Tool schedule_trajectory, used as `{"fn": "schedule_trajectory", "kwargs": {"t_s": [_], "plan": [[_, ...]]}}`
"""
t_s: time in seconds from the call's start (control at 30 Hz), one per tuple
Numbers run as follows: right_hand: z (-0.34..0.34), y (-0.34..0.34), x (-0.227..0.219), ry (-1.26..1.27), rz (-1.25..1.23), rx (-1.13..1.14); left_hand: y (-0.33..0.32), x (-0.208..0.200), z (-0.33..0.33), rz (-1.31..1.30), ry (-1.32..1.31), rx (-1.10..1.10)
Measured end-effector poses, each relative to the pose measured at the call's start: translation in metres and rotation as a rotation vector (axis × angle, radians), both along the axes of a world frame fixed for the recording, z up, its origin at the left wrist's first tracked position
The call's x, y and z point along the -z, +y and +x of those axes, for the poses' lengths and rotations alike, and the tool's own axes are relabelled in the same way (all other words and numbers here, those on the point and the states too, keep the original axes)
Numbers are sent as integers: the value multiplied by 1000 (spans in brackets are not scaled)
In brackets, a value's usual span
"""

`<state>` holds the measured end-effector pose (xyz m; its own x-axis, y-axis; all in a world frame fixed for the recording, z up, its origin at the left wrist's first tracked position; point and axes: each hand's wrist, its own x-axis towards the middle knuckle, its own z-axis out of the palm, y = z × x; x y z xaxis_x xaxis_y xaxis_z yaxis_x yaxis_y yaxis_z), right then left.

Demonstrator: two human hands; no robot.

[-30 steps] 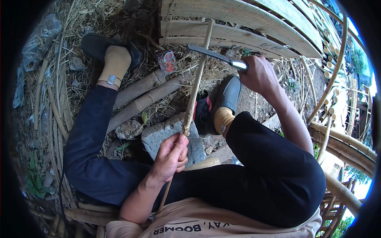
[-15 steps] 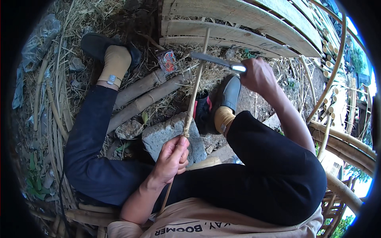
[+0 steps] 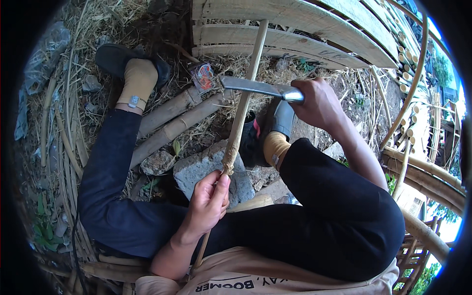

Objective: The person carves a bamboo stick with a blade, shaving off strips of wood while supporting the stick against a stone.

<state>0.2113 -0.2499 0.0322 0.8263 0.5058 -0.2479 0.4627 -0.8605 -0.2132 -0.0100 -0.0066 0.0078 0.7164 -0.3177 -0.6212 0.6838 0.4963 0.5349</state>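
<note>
Glossy metal knife blade, matt wooden stick

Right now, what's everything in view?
stick: one, pale tan, centre
knife: one, grey, across the stick
stone block: one, grey, behind the stick
rock: one, grey, left of the block
bamboo lengths: two, brownish, left of centre
wrapper: one, reddish, upper centre
wooden slats: several, pale, top
straw: uncounted, tan, ground
plastic sheeting: some, clear, upper left
cut poles: many, yellowish, upper right
shoes: two, dark, ground
socks: two, tan, in shoes
trousers: one, dark, lower centre
shirt: one, tan, bottom edge
left hand: one, bare, gripping the stick
right hand: one, bare, gripping the knife
</note>
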Motion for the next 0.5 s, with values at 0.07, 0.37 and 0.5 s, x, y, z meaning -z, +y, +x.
{"fn": "schedule_trajectory", "kwargs": {"t_s": [0.07,0.37,0.5], "plan": [[-2,10,-3,13,-3,-17,0,2,-1,54,-22,-10],[-14,30,-4,130,12,-108,4,20,-5,371,-120,21],[-15,31,-1,106,26,-126,7,17,-2,286,-79,-20]]}}
